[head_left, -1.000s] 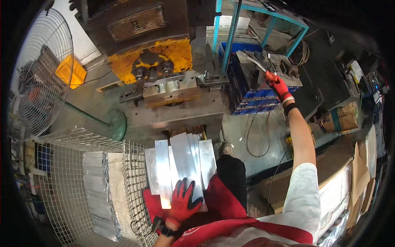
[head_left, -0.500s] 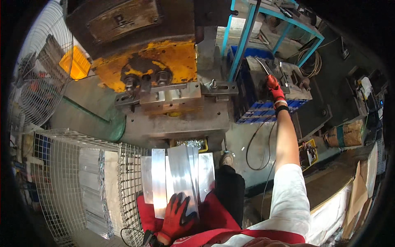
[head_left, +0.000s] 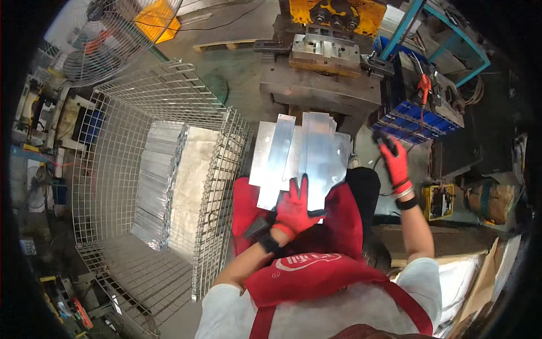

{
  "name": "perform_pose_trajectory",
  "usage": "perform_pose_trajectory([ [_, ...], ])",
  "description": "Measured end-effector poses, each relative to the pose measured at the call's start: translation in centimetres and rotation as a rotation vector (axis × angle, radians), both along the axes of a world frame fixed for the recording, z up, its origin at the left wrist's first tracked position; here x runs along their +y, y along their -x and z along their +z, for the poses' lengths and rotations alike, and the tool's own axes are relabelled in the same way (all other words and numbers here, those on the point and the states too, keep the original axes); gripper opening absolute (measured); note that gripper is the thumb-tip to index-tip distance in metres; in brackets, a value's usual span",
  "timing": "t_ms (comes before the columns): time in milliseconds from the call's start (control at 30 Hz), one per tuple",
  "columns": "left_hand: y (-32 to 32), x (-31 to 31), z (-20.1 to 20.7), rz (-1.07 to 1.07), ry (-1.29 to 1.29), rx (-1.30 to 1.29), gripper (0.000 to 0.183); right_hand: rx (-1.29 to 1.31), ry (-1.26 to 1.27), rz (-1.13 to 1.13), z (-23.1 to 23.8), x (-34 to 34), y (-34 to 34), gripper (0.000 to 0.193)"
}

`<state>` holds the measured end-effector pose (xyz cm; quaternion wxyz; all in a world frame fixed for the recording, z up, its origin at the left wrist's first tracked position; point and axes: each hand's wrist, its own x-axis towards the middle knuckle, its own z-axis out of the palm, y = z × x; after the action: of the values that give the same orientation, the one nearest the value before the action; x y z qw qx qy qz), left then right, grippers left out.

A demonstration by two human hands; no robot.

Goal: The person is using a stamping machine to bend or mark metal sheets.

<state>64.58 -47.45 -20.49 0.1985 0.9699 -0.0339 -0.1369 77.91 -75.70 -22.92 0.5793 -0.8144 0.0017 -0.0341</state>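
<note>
My left hand [head_left: 296,210], in a red glove with dark fingertips, lies with fingers spread on the near ends of flat metal strips. A narrow metal strip [head_left: 278,152] lies left of a small stack of wider strips [head_left: 316,150]. Both rest on a larger metal sheet [head_left: 259,155] over my lap. My right hand [head_left: 394,163], gloved alike, is raised to the right of the sheets, apart from them, its fingers loosely stretched and holding nothing. Farther off, a red air blow gun [head_left: 424,87] lies on top of the blue crate [head_left: 415,120].
A wire mesh cage [head_left: 206,226] with stacked metal strips [head_left: 157,175] stands at my left. Ahead is a press with a metal die [head_left: 326,53]. A fan [head_left: 104,42] stands far left. A yellow bin [head_left: 439,201] and cardboard [head_left: 490,277] are at right.
My right hand has left the red air blow gun on the crate and come back toward me. My left hand's fingers have spread on the strips. The view has swung left.
</note>
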Motion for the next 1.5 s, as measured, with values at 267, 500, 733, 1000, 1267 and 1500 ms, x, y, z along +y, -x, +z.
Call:
perform_pose_trajectory([
  [267,0.1,-0.8,-1.6,0.020,0.079,0.153,0.104,-0.132,0.011,0.016,0.2,10.8,9.4,0.038],
  [500,0.2,0.7,-3.8,-0.007,0.137,0.043,0.108,0.216,0.868,0.297,-3.1,13.2,7.9,0.058],
  [733,0.5,1.8,-4.0,-0.002,0.211,0.037,0.101,0.106,0.778,0.082,-2.1,14.0,8.4,0.044],
  [1000,0.9,2.6,-4.0,-0.014,0.143,-0.252,0.089,0.009,0.235,-0.060,-0.2,13.2,8.6,0.025],
  [1267,0.3,1.7,1.4,0.457,1.797,0.767,0.028,-0.031,-0.528,-0.021,3.9,14.0,6.2,0.008],
  [1500,-4.4,0.9,3.9,0.210,1.787,0.528,0.027,-0.094,-0.658,0.206,4.1,15.0,1.2,0.028],
])
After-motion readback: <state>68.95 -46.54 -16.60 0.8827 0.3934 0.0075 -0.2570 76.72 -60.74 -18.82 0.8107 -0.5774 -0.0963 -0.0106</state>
